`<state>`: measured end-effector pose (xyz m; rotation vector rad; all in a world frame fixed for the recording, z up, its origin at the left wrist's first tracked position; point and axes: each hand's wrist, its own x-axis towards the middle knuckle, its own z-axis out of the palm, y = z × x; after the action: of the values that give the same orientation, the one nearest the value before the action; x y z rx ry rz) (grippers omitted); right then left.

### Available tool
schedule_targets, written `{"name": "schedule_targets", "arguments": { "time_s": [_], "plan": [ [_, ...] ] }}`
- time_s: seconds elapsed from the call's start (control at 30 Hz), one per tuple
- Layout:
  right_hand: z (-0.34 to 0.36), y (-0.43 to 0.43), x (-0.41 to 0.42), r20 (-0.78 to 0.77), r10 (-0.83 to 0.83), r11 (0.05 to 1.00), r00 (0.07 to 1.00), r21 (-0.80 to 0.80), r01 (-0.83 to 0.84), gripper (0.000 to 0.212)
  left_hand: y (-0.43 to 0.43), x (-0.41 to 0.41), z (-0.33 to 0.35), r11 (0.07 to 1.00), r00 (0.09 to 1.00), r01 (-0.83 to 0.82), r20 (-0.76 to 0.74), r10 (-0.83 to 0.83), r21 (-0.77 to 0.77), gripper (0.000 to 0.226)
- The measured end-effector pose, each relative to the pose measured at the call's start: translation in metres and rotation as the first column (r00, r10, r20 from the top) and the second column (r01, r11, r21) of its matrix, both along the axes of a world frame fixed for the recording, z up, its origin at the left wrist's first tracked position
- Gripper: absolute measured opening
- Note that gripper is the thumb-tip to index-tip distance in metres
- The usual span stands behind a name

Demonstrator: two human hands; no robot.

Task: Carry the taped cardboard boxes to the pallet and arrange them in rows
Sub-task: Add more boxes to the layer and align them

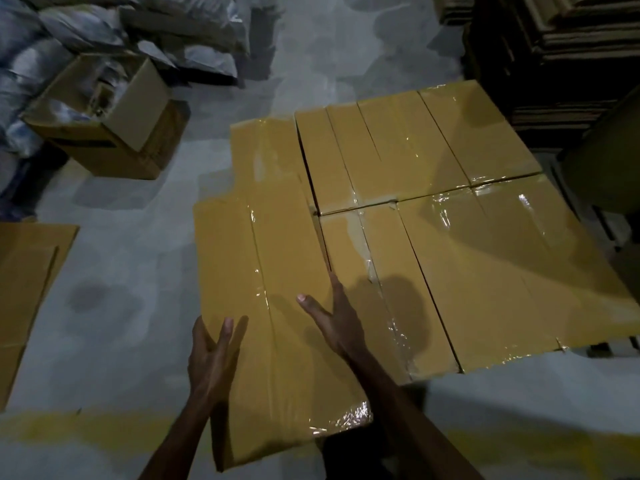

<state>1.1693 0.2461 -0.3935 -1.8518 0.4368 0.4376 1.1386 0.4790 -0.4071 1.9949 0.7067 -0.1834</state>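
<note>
taped box (277,258) lies between straight fingers (227,332) of left hand (211,358) and right hand (334,322).

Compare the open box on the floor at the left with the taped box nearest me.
The open box has its flaps up and its contents showing; the near box is shut, with glossy tape along its seam. The open box stands on the floor beside the bags; the near box lies against the other taped boxes. Both are brown cardboard.
</note>
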Motion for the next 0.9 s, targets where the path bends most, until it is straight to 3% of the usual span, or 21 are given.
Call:
{"name": "schedule_targets", "arguments": {
  "time_s": [0.13,0.27,0.43,0.53,0.73,0.9],
  "plan": [
    [-0.025,-0.012,0.009,-0.023,0.010,1.000,1.000,0.011,-0.010,0.113,-0.008,0.006,-0.024,0.999,0.998,-0.008,-0.066,0.010,0.031,0.122],
    [-0.043,-0.024,0.016,-0.060,0.032,0.999,0.998,0.019,-0.031,0.122,-0.013,0.011,-0.042,0.999,0.998,0.002,-0.057,0.000,0.039,0.104],
    [-0.054,-0.030,0.029,-0.090,0.040,0.999,0.995,0.018,-0.039,0.120,-0.023,0.027,-0.047,0.999,0.999,0.016,-0.050,-0.014,0.040,0.098],
    [-0.056,-0.032,0.032,-0.089,0.041,0.999,0.995,0.009,-0.041,0.114,-0.029,0.035,-0.043,0.999,0.998,0.038,-0.046,-0.037,0.011,0.109],
    [-0.048,-0.026,0.027,-0.089,0.055,0.998,0.994,-0.022,-0.057,0.112,-0.017,0.041,-0.039,0.998,0.983,0.054,-0.176,-0.050,0.021,0.127],
    [-0.048,-0.022,0.024,-0.095,0.057,0.998,0.994,-0.013,-0.059,0.114,-0.012,0.042,-0.037,0.998,0.982,0.067,-0.177,-0.063,0.015,0.129]
  ]
}}
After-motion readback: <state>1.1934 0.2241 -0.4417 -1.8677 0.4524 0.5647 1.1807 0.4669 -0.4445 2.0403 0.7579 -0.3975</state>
